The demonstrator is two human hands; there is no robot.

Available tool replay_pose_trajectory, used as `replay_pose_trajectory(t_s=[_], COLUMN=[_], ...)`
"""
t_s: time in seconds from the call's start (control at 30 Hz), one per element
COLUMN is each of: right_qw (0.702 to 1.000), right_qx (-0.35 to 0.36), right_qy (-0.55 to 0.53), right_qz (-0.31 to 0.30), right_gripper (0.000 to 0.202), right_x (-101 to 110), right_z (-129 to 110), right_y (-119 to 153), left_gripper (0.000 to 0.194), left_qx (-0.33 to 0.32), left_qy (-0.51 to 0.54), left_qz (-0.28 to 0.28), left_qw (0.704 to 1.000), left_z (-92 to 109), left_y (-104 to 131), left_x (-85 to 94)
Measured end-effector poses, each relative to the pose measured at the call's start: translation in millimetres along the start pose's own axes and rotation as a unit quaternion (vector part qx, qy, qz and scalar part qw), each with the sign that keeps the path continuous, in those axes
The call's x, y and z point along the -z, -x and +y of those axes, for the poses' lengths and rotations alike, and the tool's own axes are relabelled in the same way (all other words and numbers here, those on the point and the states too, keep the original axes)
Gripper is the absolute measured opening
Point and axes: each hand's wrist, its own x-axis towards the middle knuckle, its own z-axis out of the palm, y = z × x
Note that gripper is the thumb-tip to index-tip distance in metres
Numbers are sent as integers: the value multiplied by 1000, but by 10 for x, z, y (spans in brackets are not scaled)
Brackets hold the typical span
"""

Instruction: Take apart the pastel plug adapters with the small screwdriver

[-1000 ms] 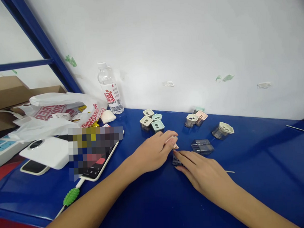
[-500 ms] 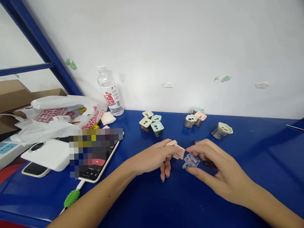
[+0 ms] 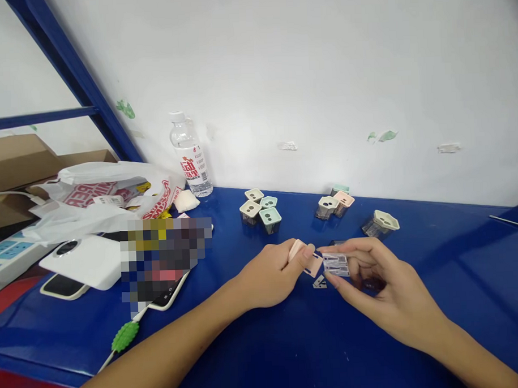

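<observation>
My left hand (image 3: 275, 274) is closed on a pink pencil sharpener lid (image 3: 313, 265), with the thumb on top. In my right hand (image 3: 379, 294), thumb and fingertips pinch a clear plastic sharpener insert (image 3: 336, 264), its ridged face toward me. The two pieces are close together, with a narrow gap between them. Below them lies a small metal sharpener blade (image 3: 319, 282). Something dark, partly hidden, shows behind my right fingers. Beyond my hands stand several two-hole pencil sharpeners: a green one (image 3: 270, 217), a cream one (image 3: 250, 210) and a pink one (image 3: 343, 200) among them.
Another cream sharpener (image 3: 383, 221) lies tilted at the right. A water bottle (image 3: 192, 156) stands by the wall. To the left are a plastic bag (image 3: 109, 174), a white device (image 3: 85, 261), a partly blurred phone (image 3: 171, 296) and a power strip (image 3: 8, 253), all on the blue table (image 3: 264, 352).
The clear insert has turned so its ridged face shows, and my right hand has moved slightly right. My left fingers have folded in under the pink lid. The view has shifted a little.
</observation>
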Motion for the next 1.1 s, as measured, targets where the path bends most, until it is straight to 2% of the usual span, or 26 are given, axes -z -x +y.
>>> replay_pose_trajectory(t_s=[0.17, 0.27, 0.47, 0.6, 0.8, 1.1], right_qw=[996, 993, 991, 988, 980, 972], right_qx=[63, 97, 82, 70, 151, 169], right_qy=[66, 73, 58, 71, 78, 122], right_qz=[6, 17, 84, 117, 101, 105], right_gripper=[33, 29, 19, 22, 26, 30], right_x=[-28, -78, -173, -144, -77, -108], right_z=[-16, -25, -71, -51, -30, -2], right_y=[-6, -11, 27, 46, 21, 70], left_gripper=[50, 49, 47, 45, 47, 46], left_qx=[2, 10, 17, 4, 16, 19], left_qy=[-48, -59, -82, -77, -84, -75], left_qz=[36, 51, 68, 45, 51, 63], left_qw=[998, 997, 994, 996, 995, 995], left_z=[11, 36, 98, 126, 146, 162], left_y=[31, 47, 81, 113, 123, 135], left_x=[-68, -110, -163, -163, -164, -165])
